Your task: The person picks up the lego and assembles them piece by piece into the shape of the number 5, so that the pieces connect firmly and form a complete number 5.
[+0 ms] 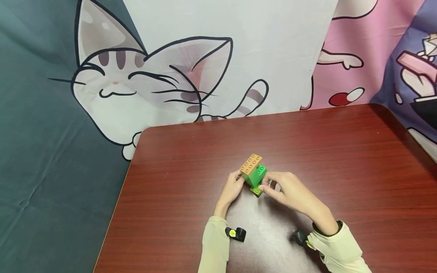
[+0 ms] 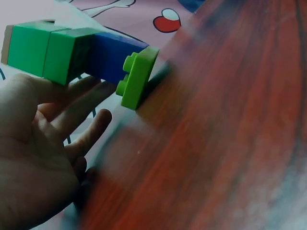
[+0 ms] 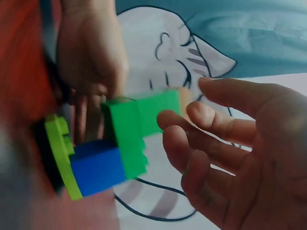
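Note:
A small stack of toy building bricks (image 1: 254,175) stands on the table. It has a tan brick (image 1: 250,163) on top, green bricks (image 3: 129,129) under it, a blue brick (image 3: 98,167) below those and a lime green plate (image 2: 140,79) at the bottom. From the left side, my left hand (image 1: 232,187) holds the stack at its green part, some fingers reaching behind it. My right hand (image 1: 290,191) is close at the right of the stack, fingers loosely bent with nothing between them; its fingertips overlap the green brick in the right wrist view.
The reddish-brown wooden table (image 1: 177,170) stretches out around the stack. Behind its far edge hangs a white cloth (image 1: 273,45) with a cartoon cat, next to pink and teal fabric. Both wrists wear small black cameras (image 1: 240,234).

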{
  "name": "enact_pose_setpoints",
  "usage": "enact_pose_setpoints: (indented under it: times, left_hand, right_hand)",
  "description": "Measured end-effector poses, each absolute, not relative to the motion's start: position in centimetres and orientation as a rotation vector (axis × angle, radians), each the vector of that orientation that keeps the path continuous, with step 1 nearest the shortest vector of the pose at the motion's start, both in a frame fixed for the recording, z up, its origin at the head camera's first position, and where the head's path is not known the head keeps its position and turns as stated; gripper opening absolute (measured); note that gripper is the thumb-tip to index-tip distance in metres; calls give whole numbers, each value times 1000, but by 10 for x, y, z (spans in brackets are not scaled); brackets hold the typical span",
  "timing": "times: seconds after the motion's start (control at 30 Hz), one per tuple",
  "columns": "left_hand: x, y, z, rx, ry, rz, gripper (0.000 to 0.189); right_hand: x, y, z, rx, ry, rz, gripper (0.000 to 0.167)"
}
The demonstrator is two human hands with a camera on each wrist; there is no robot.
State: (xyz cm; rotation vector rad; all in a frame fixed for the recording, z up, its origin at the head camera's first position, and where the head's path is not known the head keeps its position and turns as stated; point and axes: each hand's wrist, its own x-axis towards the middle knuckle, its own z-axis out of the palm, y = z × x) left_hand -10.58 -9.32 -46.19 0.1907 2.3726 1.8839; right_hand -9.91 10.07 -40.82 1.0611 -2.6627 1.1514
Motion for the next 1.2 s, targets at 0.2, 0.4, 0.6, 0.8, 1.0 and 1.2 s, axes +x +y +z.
enact_pose_setpoints:
  times: [0.2,0.4,0.6,0.8,1.0,1.2]
  left_hand:
    - [-106,-95,-464,185,2301,1933,31]
    - [-107,-97,-467,282,2212,1990,32]
    - [-107,-94,-467,326,2181,2051,37]
    - [-100,-85,-460,319,2223,1900,47]
    - [-103,-84,-469,360,2274,1826,48]
    - [-107,-92,-490,444,2172,1922,57]
  right_hand:
    - [-106,116,-419,799,-2818,1099,32]
    - [-124,116,-453,842,-2965,1471,63]
    - [-127,115,-463,806,-2900,1766,59]
    - [-128,116,-462,666,-2862,1824,55]
    - [-129,115,-465,681,-2854,1522,58]
    - [-124,124,-465,793,-2888,1209,64]
